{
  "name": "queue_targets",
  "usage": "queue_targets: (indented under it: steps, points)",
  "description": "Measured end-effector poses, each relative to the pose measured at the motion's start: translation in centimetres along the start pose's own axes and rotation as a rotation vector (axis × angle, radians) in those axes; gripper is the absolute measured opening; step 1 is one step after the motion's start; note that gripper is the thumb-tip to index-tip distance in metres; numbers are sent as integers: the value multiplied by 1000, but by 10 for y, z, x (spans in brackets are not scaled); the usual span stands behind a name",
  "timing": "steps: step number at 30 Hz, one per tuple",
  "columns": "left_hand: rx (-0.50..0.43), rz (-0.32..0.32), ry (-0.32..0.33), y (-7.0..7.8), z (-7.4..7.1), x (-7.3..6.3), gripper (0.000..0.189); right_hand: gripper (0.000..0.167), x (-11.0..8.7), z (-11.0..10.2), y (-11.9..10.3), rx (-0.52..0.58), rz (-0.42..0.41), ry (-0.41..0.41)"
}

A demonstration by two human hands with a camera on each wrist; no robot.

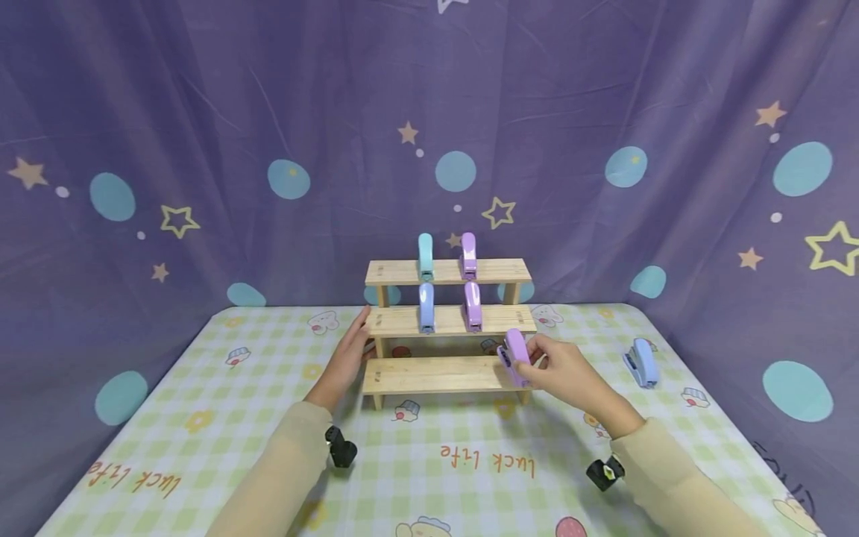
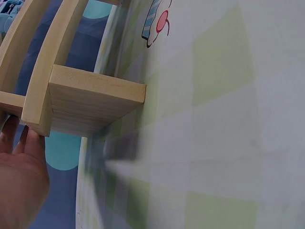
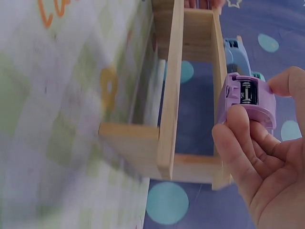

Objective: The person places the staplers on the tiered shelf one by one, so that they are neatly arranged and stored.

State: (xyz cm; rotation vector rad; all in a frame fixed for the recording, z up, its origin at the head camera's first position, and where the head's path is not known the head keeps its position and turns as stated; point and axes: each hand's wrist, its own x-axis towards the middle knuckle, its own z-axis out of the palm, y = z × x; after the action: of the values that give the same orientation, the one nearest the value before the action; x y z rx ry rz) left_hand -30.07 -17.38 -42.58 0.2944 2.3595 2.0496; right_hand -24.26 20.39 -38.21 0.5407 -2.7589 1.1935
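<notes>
Right hand pinching purple stapler between thumb and fingertips, at bottom shelf's right end. Long axis near-vertical in head view, rounded end up, leaning bit left. Left hand straight-fingered against rack.

Soft, even light; head view fairly clear, wide-angle stretch toward edges. Wrist views dimmer, a bit soft. Diffuse shadows on worktop; wooden stand bows from lens distortion, left wrist.

Purple stapler above bottom shelf
</notes>
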Motion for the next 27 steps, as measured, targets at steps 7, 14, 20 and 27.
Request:
queue_targets:
  steps: [7, 14, 20, 27]
  points:
    - [4, -7, 11, 1, 0, -2, 53, 17, 8, 20, -11, 70, -13, -54]
    - [16, -27, -1, 1, 0, -2, 55, 18, 17, 39, -20, 60, -63, -74]
    - [14, -22, -3, 2, 0, -2, 55, 18, 24, 54, -25, 65, -97, -72]
    - [8, -12, 0, 0, -1, -2, 55, 20, 32, 71, -36, 55, -95, -74]
